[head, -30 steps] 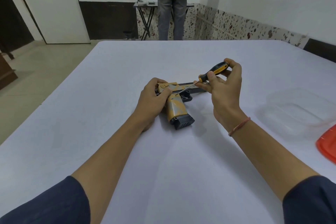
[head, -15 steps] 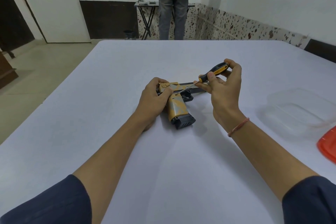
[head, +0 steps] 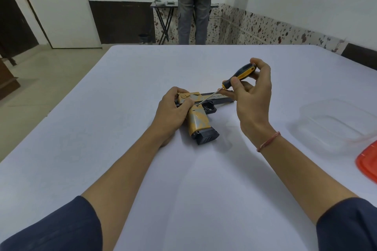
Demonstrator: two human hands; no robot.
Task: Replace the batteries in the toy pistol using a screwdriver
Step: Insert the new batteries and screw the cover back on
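Mottled yellow-and-grey toy pistol, black-and-yellow screwdriver, white table, red lid.

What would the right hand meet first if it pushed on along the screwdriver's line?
The toy pistol: the right hand's screwdriver tip seems to sit on its frame above the grip, beside the left hand's thumb.

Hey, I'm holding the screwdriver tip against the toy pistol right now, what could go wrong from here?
The screwdriver meets the toy pistol at a slant, so its tip may slip and jab the left hand, whose thumb lies beside it. Any freed screw could roll away on the table; the clear container sits apart, beyond the right hand.
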